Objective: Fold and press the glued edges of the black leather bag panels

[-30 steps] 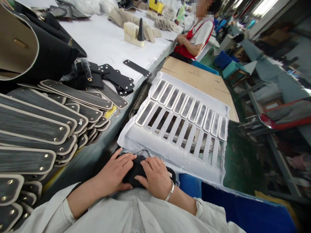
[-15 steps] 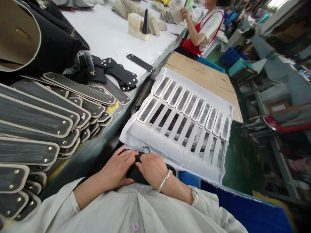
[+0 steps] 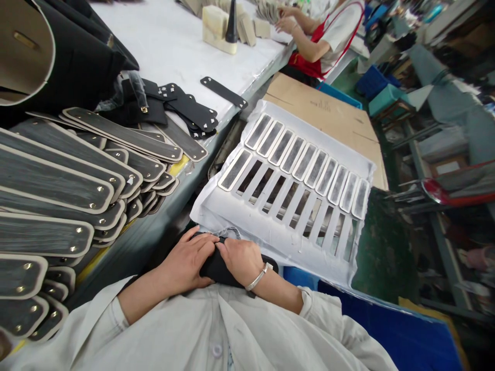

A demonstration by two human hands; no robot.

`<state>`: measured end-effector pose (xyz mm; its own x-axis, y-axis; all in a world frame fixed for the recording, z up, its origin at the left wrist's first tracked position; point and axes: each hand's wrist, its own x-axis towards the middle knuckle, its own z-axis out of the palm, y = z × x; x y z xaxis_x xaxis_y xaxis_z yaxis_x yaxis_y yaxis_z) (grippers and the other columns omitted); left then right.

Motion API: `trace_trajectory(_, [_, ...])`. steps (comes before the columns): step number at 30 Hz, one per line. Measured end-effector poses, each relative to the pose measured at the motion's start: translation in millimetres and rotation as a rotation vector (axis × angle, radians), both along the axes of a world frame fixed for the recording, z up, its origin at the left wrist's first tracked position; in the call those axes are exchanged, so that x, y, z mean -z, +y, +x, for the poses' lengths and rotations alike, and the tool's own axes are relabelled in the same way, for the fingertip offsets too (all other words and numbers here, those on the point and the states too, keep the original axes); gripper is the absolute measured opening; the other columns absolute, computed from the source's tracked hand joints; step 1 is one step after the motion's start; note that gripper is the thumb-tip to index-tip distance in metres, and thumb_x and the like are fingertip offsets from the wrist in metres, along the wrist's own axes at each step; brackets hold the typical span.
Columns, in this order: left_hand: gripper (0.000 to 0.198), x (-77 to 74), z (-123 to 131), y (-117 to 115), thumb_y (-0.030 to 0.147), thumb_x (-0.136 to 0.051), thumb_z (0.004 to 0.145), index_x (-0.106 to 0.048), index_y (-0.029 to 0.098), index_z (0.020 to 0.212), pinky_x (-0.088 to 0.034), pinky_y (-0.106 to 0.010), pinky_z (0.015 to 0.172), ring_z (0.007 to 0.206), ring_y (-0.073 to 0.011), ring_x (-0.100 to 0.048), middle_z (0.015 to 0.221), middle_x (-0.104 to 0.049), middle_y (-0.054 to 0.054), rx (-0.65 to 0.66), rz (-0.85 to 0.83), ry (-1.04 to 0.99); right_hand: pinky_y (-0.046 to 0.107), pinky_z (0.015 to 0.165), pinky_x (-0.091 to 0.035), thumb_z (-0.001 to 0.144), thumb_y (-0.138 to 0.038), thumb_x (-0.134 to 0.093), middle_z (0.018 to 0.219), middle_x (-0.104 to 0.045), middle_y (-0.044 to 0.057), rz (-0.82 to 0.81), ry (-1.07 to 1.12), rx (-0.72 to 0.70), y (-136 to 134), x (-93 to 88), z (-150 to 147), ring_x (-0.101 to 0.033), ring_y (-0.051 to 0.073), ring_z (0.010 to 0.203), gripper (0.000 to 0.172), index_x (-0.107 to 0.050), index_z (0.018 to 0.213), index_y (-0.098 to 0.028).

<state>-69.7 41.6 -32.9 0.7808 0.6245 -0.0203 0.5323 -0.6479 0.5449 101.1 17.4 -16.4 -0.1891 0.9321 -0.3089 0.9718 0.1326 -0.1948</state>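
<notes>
Close to my body, a black leather-like piece [image 3: 217, 271] lies under both hands; most of its shape is hidden. My left hand [image 3: 189, 260] grips its left part, fingers laid over the top and thumb toward the near side. From the right, my right hand [image 3: 243, 262] closes over the same piece, with thumb and fingertips near my left fingertips at the upper edge. A rounded end of black material shows past the right wrist, which wears a silver bracelet. Crumpled clear plastic [image 3: 232, 233] sits just beyond the hands.
Dark grey strips with pale edges and metal studs [image 3: 58, 180] pile up at left, beside a black bag [image 3: 83, 56] and black straps [image 3: 191, 111]. Ahead lies a white slotted sheet [image 3: 216, 219] bearing grey panels. A cardboard sheet [image 3: 325, 105] and a co-worker [image 3: 320, 46] are beyond.
My fingers have shifted slightly on the black piece, and more of its smooth surface shows between my hands. The co-worker's hands have moved lower and closer together. My view has tilted a little.
</notes>
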Motion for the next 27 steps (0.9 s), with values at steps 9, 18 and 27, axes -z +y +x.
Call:
trace_trajectory(9, [0.044, 2.0, -0.6, 1.1, 0.036, -0.072, 0.058, -0.048, 0.02, 0.092, -0.017, -0.048, 0.107, 0.113, -0.027, -0.05, 0.116, -0.059, -0.011, 0.028, 0.029, -0.006, 0.028, 0.058, -0.043, 0.096, -0.046, -0.021, 0.072, -0.069, 0.009, -0.042, -0.032, -0.017, 5.6, -4.5, 2.0, -0.066, 0.02, 0.068, 0.053, -0.063, 0.08, -0.019])
trace_trajectory(18, [0.045, -1.8, -2.9, 0.8, 0.039, -0.071, 0.061, -0.049, 0.019, 0.094, -0.017, -0.048, 0.108, 0.114, -0.026, -0.05, 0.117, -0.059, -0.012, 0.031, 0.023, -0.001, 0.031, 0.065, -0.045, 0.091, -0.049, -0.036, 0.08, -0.066, 0.008, -0.105, 0.077, -0.038, 2.2, -11.7, 8.4, -0.063, 0.021, 0.076, 0.04, -0.059, 0.096, -0.017])
trace_trajectory(27, [0.03, 2.2, -8.3, -3.9, 0.04, -0.057, 0.077, -0.053, 0.017, 0.096, -0.014, -0.057, 0.107, 0.124, -0.0316, -0.041, 0.134, -0.048, -0.016, 0.142, 0.192, 0.025, 0.043, 0.088, -0.04, 0.07, -0.062, -0.059, 0.116, -0.052, 0.016, 0.16, 0.143, -0.208, -42.5, -16.6, 31.0, -0.048, 0.028, 0.104, 0.071, -0.048, 0.118, -0.01])
